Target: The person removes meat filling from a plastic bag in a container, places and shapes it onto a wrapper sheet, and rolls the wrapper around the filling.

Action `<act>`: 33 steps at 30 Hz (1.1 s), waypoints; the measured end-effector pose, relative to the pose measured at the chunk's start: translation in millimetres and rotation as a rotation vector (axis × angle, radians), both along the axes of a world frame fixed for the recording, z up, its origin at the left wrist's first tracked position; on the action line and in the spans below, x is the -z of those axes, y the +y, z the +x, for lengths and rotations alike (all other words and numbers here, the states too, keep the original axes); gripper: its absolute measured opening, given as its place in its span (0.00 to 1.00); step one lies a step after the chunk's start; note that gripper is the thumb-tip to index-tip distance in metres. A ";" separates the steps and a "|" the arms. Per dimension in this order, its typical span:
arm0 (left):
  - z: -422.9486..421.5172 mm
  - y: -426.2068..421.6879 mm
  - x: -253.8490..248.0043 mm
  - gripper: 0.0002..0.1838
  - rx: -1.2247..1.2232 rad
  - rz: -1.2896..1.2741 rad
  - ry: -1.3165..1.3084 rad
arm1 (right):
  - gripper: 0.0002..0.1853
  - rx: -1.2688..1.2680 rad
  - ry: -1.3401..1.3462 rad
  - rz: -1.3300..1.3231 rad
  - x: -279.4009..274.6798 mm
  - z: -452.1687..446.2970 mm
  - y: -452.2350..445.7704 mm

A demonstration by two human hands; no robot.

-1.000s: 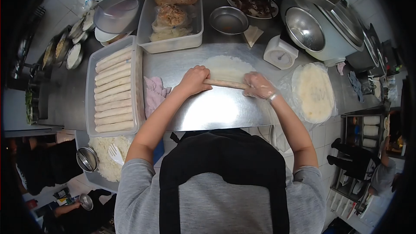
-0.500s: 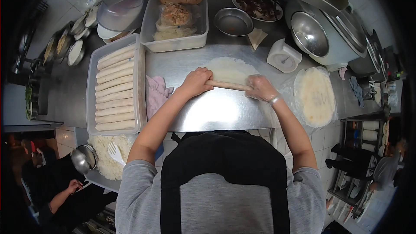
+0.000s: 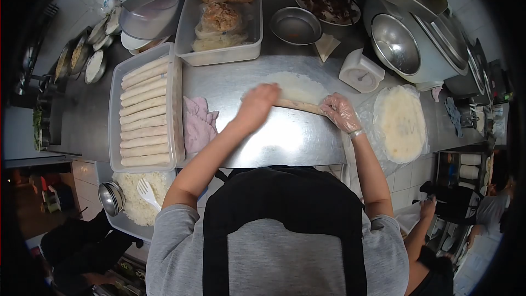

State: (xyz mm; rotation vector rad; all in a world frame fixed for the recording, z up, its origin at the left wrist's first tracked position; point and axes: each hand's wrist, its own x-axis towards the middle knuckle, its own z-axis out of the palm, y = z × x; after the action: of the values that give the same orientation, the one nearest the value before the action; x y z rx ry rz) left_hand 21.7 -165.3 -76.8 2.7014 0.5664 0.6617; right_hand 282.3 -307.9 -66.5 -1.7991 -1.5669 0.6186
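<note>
A long thin roll (image 3: pixel 301 106) lies along the near edge of a pale, thin wrapper sheet (image 3: pixel 300 85) on the steel table. My right hand (image 3: pixel 341 113), in a clear plastic glove, has its fingers closed on the roll's right end. At the other end, my bare left hand (image 3: pixel 259 105) covers the tip of the roll; motion blurs its fingers. To the left, a plastic bin (image 3: pixel 179 109) holds several finished rolls (image 3: pixel 144 111) side by side. A stack of pale wrapper sheets (image 3: pixel 401 123) in clear plastic lies right of my right hand.
A pink cloth (image 3: pixel 199 123) lies beside the bin. Behind the sheet stand a second bin (image 3: pixel 219 57) with bagged food, a metal bowl (image 3: pixel 296 26), a plate of dark food (image 3: pixel 327 3) and a scale (image 3: pixel 361 71). Rice (image 3: pixel 139 200) is at lower left; a co-worker's arm (image 3: pixel 419 241) is at right.
My left hand has shifted and turned over the roll's left end, now blurred. My right hand has moved slightly right. A co-worker's arm has appeared at lower right; another person moved at lower left.
</note>
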 end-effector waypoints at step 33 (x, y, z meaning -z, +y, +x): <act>33.9 8.5 17.6 0.20 0.111 -0.009 -0.035 | 0.07 -0.204 -0.371 0.359 -3.9 -37.5 52.8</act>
State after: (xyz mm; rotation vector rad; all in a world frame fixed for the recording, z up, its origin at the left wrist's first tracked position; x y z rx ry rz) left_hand 55.6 -156.8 -94.4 2.6841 0.4069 0.6742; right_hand 244.9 -255.1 -62.7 -1.5502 -1.9801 0.0767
